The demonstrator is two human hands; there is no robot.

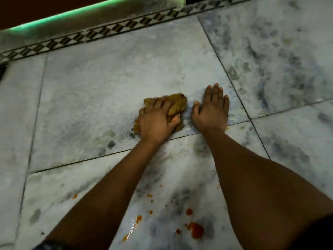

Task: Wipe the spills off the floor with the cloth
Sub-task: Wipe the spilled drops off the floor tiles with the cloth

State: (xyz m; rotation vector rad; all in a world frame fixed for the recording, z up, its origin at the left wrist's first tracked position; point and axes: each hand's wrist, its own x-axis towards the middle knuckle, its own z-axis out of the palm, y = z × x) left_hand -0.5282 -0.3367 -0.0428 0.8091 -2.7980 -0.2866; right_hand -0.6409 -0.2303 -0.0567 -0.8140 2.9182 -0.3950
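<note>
My left hand [158, 120] presses a crumpled mustard-brown cloth [177, 103] onto the grey marble floor [108, 87], fingers closed over its folds. Just to the right of the cloth, my right hand [211, 109] lies flat on the tile, palm down, fingers spread and holding nothing. Orange-red spills sit nearer to me, between my forearms: a large blot [196, 230], a smaller spot [189, 211], and a wet streak [134, 226]. Tiny drops [150, 195] are scattered above them, and one more drop [75, 196] lies to the left.
A patterned black-and-white border strip [100, 31] runs along the far side of the floor, with a raised pale ledge lit green [72, 17] behind it. Dark tile joints cross the marble under my wrists.
</note>
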